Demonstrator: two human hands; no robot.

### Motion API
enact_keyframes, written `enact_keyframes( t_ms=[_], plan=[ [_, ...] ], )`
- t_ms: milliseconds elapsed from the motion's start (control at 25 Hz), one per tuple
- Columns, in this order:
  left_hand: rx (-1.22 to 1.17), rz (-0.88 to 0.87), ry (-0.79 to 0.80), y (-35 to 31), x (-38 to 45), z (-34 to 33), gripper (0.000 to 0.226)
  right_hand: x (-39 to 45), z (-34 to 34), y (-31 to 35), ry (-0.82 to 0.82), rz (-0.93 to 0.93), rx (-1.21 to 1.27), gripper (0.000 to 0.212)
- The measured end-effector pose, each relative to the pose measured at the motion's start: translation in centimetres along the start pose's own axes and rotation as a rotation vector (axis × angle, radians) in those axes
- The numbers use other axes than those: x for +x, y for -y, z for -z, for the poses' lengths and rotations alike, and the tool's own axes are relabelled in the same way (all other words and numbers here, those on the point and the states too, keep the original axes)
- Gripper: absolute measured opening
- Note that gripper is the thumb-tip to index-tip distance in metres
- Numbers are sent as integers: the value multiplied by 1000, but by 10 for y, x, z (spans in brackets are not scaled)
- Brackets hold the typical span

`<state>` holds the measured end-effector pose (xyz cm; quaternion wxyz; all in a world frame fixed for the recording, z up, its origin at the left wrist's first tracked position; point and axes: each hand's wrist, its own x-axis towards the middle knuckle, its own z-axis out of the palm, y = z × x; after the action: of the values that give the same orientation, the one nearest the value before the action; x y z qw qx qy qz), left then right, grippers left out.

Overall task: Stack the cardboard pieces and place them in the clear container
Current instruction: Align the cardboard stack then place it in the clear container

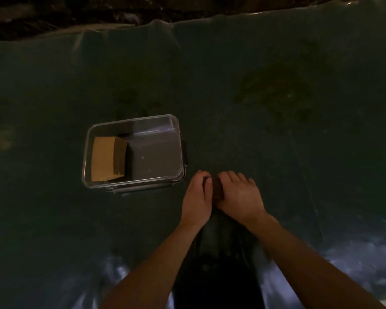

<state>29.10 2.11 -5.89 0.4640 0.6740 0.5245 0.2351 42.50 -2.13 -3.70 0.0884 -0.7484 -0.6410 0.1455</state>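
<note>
Cardboard stack [108, 159] in clear container [132, 124] — no legible writing.

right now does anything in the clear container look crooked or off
Yes: the tan cardboard stack in the clear plastic container sits tilted, leaning against the left wall rather than lying flat. Both hands are outside it, closed around a small dark stack.

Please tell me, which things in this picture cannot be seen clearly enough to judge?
- Head view: the dark object between the left hand and the right hand is mostly hidden by the fingers; how many pieces it holds is unclear.
- Head view: the number of pieces in the cardboard stack inside the clear container is too fine to count.
- Head view: dim light hides surface detail on the dark covering.
</note>
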Motion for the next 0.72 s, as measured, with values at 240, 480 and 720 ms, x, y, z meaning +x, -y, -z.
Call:
enact_keyframes(
  t_ms=[240,480,720],
  plan=[
    [-132,57,-54,-5,-1,-14,16,-35,-20,-4,-112,-494,752,66],
    [-215,72,-174,-14,-2,-15,15,-20,-17,4,-176,-522,823,59],
    [2,18,-184,-8,3,-12,12,-14,-10,0,-78,-458,745,60]
  ],
)
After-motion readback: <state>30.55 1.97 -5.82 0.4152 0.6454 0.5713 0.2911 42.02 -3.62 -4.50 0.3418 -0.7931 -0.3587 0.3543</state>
